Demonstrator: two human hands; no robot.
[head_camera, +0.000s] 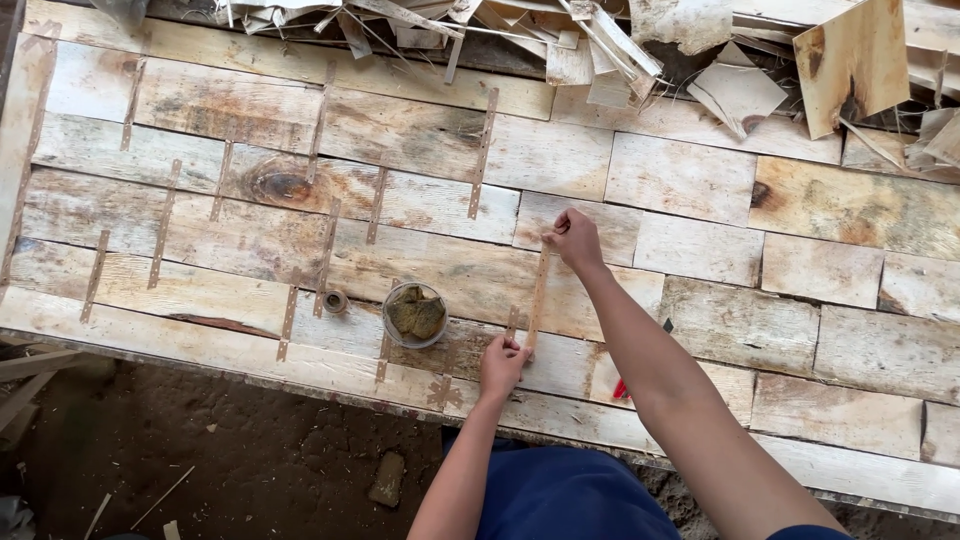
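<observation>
A thin brown tape strip (539, 295) lies along a seam between pale wood veneer pieces on the work table (700, 180). My right hand (574, 238) pinches the strip's far end. My left hand (502, 364) presses its near end down by the table's front edge. Several similar brown strips cover other seams to the left. A small round bowl (414, 315) holding a wet greenish sponge stands just left of my left hand.
A small tape roll (335, 301) lies left of the bowl. Something red (621, 389) pokes out under my right forearm. Loose veneer scraps (600, 45) are piled along the far edge. Dirt floor (220, 450) lies below the table's front edge.
</observation>
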